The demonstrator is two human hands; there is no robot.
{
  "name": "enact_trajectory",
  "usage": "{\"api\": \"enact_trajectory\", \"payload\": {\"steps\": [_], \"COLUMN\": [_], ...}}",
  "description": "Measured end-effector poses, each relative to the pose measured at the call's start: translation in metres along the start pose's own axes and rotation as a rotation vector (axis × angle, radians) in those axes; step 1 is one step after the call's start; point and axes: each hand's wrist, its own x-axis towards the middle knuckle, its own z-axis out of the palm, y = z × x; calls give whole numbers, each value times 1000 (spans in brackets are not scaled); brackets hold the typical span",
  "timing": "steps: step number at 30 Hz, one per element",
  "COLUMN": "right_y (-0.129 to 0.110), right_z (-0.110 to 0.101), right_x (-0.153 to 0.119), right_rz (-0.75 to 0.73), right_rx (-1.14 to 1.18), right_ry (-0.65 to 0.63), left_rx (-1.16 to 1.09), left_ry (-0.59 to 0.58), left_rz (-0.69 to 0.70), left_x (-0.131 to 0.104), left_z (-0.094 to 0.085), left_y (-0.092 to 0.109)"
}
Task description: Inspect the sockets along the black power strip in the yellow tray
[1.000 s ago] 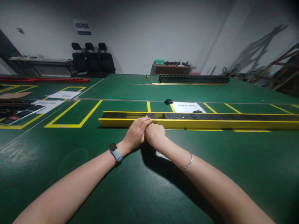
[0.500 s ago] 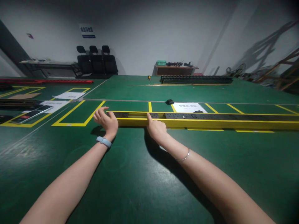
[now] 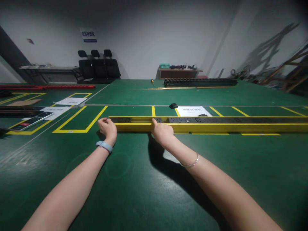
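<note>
A long yellow channel (image 3: 231, 128) lies across the green table, with black socket modules (image 3: 179, 120) set inside it. Gaps show between some of the modules. At the channel's left end is my left hand (image 3: 107, 130), its fingers curled together; what they hold, if anything, is hidden. My right hand (image 3: 161, 131) has its index finger extended onto the channel, touching the left edge of a short black module (image 3: 159, 120). The other fingers of that hand are folded under.
Beyond the channel lie a white paper sign (image 3: 193, 111) and a small black part (image 3: 173, 105). Farther back are a black slotted strip (image 3: 199, 82) and a yellow screwdriver (image 3: 152, 82). A phone-like device (image 3: 33, 121) and red bars (image 3: 60, 87) are on the left.
My left hand's fingers have closed from a spread pose at the channel's left end. My right index finger stays at the short module. The view has shifted slightly.
</note>
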Motion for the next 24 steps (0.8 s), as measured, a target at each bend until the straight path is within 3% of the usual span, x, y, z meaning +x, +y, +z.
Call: {"api": "enact_trajectory", "payload": {"steps": [4, 7, 11, 16, 24], "right_y": [-2, 6, 36, 60, 56], "right_z": [-1, -1, 5, 18, 24], "right_x": [0, 11, 38, 61, 69], "right_rz": [-7, 24, 59, 71, 114], "right_rx": [15, 57, 51, 149, 174], "right_ry": [58, 230, 462, 154, 176], "left_rx": [-12, -22, -28, -36, -41], "left_ry": [-12, -23, -25, -23, -17], "left_rz": [7, 12, 7, 11, 26], "left_x": [1, 0, -2, -2, 1], "left_z": [2, 3, 3, 3, 6], "left_y": [-2, -2, -1, -1, -5]}}
